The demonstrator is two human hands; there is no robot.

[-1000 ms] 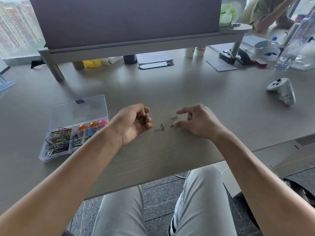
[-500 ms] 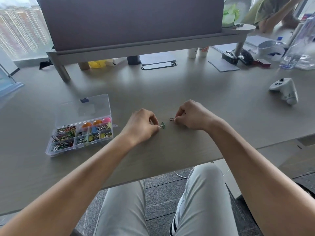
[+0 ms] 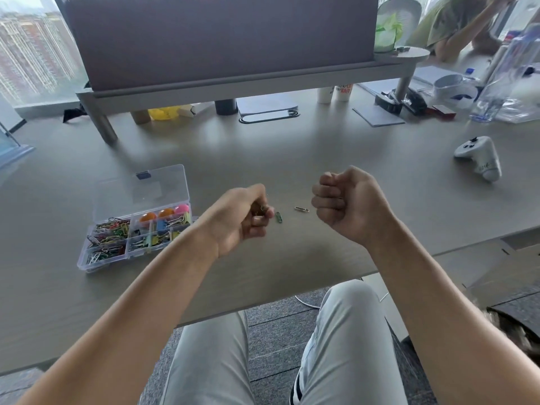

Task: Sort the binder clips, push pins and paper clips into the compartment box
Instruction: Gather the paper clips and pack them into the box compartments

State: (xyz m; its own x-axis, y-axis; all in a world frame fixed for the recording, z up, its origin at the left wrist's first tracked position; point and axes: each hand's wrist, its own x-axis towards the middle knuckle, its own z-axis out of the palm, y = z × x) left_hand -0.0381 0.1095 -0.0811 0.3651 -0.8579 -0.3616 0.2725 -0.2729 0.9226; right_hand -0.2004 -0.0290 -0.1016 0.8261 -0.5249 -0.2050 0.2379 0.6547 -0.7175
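Grey desk surface [image 3: 292, 159] spreads wide beneath both raised hands. At left sits the clear plastic compartment box [image 3: 137, 220], lid open, holding coloured clips and pins. Left hand [image 3: 242, 217] curls its fingers around a few small metal clips. Right hand [image 3: 347, 203] is fisted; what it holds is hidden. Between them lie a green paper clip [image 3: 279, 217] and a silver paper clip [image 3: 301, 209], apart.
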